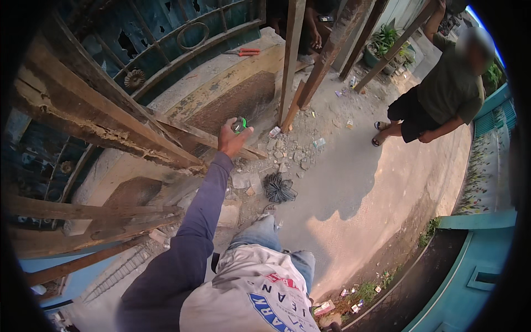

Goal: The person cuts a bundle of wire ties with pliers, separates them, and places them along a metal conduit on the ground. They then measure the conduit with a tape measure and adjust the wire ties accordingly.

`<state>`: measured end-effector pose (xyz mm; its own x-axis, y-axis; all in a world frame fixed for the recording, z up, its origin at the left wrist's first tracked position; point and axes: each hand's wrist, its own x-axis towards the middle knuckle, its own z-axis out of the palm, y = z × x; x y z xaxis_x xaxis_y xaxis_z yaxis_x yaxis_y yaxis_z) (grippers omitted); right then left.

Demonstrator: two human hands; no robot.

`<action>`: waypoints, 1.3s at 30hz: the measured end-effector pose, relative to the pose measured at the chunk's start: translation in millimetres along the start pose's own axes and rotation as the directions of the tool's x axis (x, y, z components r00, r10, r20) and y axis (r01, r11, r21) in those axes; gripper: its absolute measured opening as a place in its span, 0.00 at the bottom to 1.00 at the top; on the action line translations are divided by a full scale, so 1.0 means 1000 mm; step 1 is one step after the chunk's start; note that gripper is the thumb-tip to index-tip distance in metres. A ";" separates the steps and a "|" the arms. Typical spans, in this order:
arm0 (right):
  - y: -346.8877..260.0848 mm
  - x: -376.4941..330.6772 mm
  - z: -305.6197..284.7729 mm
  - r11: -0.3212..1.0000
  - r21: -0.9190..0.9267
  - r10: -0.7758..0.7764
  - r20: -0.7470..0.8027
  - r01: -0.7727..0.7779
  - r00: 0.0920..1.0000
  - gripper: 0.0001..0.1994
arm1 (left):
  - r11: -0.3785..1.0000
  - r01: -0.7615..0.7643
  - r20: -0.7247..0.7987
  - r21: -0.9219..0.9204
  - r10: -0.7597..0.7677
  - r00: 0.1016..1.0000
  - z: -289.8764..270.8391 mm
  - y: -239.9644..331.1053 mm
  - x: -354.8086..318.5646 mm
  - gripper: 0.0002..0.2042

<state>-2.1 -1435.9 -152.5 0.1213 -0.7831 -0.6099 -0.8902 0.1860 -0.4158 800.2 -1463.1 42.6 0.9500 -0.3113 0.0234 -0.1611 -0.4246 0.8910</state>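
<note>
Up front, left hand (231, 139), green object (239, 124) in fingers

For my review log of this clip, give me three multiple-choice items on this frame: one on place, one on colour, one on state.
1. Where does the bundle of dark wire lie?
A on the ground by the rubble
B on the timber beam
C in a hand

2. What colour is the small round object in the outstretched left hand?
A red
B green
C yellow

3. How is that left hand?
A lying flat and open
B hanging empty
C closed around the object

Answers: 1 A, it sits on the concrete near broken stones; 2 B, bright green shows above the fingers; 3 C, the fingers wrap it.
</note>
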 end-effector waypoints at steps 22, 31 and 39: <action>-0.443 0.609 -0.268 0.869 -0.493 0.226 0.464 0.038 0.857 0.10 | 0.835 0.524 -0.460 -0.171 -0.538 0.707 0.175 -0.145 0.019 0.15; -0.613 0.687 -0.064 0.695 -0.389 -0.229 0.677 0.605 0.699 0.15 | 0.224 0.975 -0.393 0.016 -0.895 0.212 0.378 -0.099 -0.309 0.14; -0.591 0.415 0.106 0.707 -0.177 -0.033 0.959 0.685 0.283 0.15 | 0.592 0.744 -0.180 0.308 -0.732 0.657 0.324 -0.136 -0.334 0.11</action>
<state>621.2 -1808.0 -231.3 0.4849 0.3414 -0.8052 -0.6238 -0.5103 -0.5920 418.0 -1576.7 -233.1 0.7904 0.2592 -0.5550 0.5291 -0.7454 0.4054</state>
